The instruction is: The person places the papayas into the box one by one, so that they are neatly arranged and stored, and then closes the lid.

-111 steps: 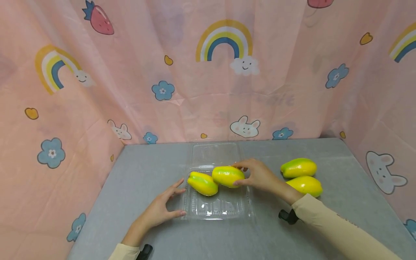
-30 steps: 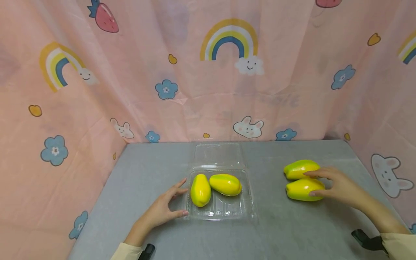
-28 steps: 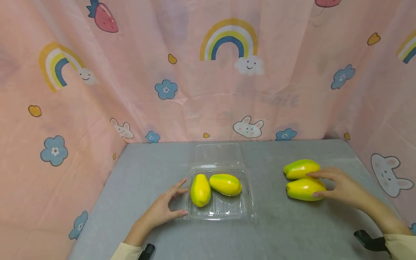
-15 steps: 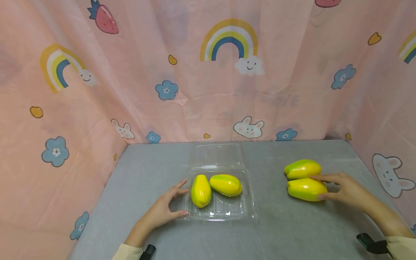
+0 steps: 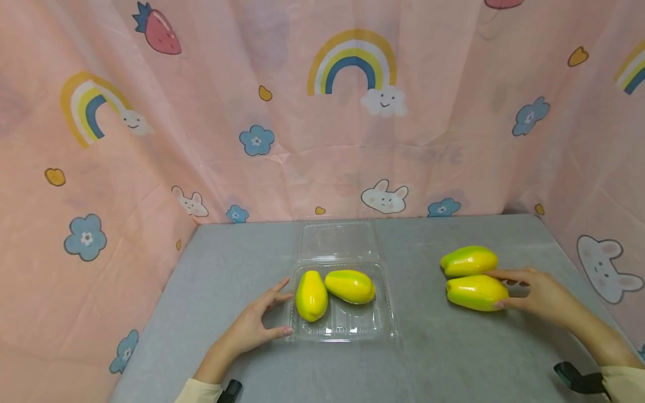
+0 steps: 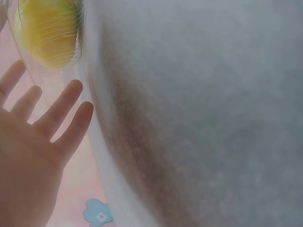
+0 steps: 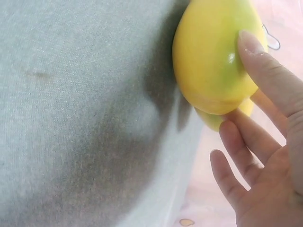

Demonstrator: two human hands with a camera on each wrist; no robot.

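Note:
Two yellow-green papayas, one upright in direction [image 5: 312, 296] and one lying crosswise [image 5: 350, 286], rest in a clear plastic clamshell box [image 5: 353, 333] whose lid [image 5: 337, 240] lies folded back. My left hand [image 5: 252, 322] is beside the box's left edge, fingers spread; the thumb and fingertips are at the rim. In the left wrist view the left hand [image 6: 35, 151] shows its palm, holding nothing. At the right, my right hand [image 5: 541, 296] pinches the end of the nearer papaya [image 5: 476, 293] between thumb and fingers. The right wrist view shows the thumb on that papaya [image 7: 213, 56].
Another papaya [image 5: 470, 261] lies just behind the pinched one, close against it. The grey table [image 5: 428, 358] ends at a pink patterned curtain [image 5: 322, 162] at the back and sides.
Earlier my right hand was placing a papaya in the box; since then it has gone right to the loose pair. Lately the nearer papaya has shifted slightly right. My left hand stays put.

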